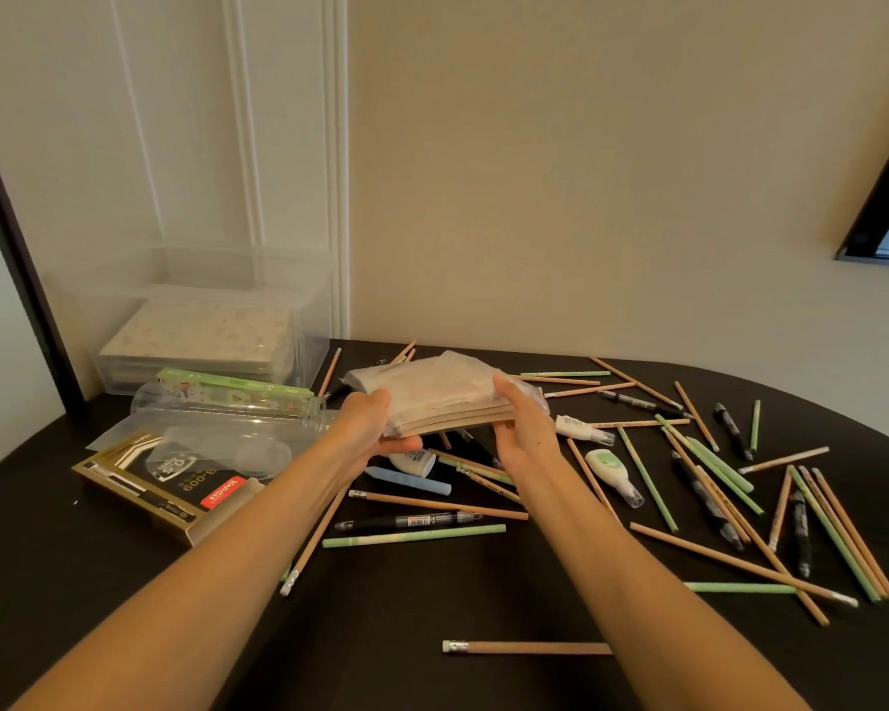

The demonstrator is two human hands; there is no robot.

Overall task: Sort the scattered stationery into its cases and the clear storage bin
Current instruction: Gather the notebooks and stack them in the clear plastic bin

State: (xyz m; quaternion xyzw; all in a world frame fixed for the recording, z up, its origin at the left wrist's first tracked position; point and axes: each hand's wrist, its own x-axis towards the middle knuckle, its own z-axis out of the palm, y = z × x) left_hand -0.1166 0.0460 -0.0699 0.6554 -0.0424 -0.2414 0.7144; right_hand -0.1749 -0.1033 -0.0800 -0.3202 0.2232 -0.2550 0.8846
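— What's each grip doing?

— The left hand [368,428] and the right hand [522,428] hold a plastic-wrapped stack of thin notebooks [432,397] between them, lifted above the dark worktop [432,597]. The left grip has its thumb on top and fingers curled beneath one end; the right grip is clamped on the other end, thumb up against the side.

— And the clear storage bin [196,320]?

— Off to the left of the left grip, back by the wall, with patterned flat packs stacked inside. Between bin and grip lies a clear tube case [227,410] on its side, and nearer, a gold-edged pen box [165,492].

— The rest?

— Just under the grips lie a blue chalk-like stick [414,480] and a black pen [406,520]. To the right of the right grip, a correction-tape dispenser [612,474], and wooden and green pencils [714,474] scattered well beyond.
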